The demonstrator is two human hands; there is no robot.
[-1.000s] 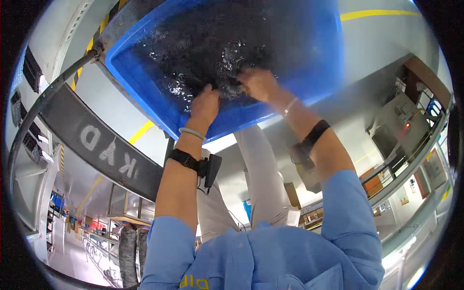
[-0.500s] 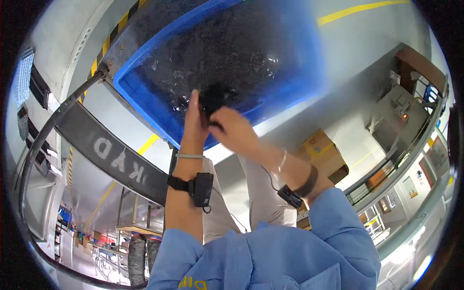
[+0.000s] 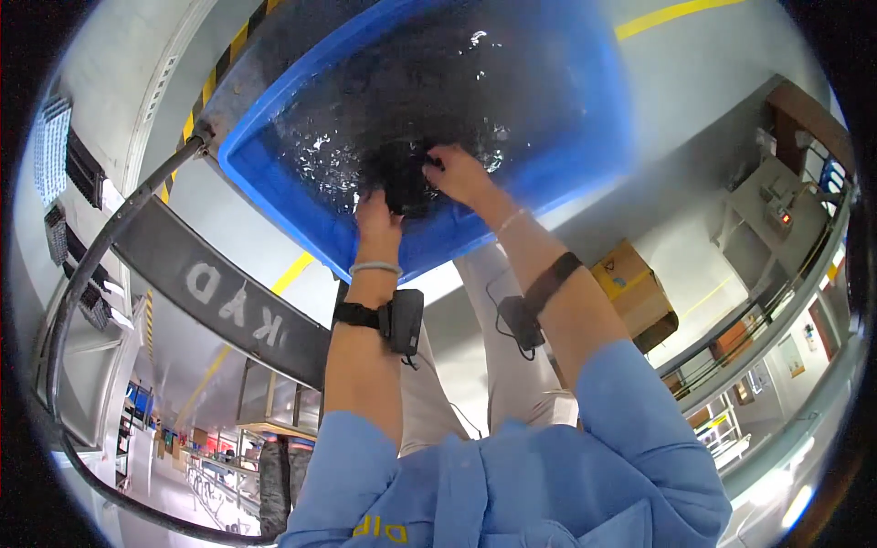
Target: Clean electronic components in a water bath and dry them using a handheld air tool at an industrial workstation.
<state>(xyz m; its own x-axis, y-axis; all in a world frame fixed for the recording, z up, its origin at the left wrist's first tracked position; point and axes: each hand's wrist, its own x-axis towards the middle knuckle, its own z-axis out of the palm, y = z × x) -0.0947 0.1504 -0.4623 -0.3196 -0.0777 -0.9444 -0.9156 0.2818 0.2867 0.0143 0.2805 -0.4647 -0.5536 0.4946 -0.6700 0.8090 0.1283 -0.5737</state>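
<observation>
While both forearms reach up from the lower edge, the left hand point(image 3: 376, 216) and the right hand point(image 3: 459, 173) meet inside a blue bin point(image 3: 585, 155) full of small dark, glinting parts point(image 3: 365, 110). Between the hands sits a black part point(image 3: 402, 183), low in the bin near its front wall. The left fingers curl against its left side, closed on it; the right fingers point(image 3: 437, 163) pinch together on its upper right edge. Each wrist wears a dark band with a small black device point(image 3: 405, 320), and a thin bracelet point(image 3: 375, 268) circles the left wrist. The sleeves are light blue. A cardboard box point(image 3: 635, 292) stands on the floor to the right, well apart from the bin. A grey beam point(image 3: 219, 297) slants past on the left, below the bin.
</observation>
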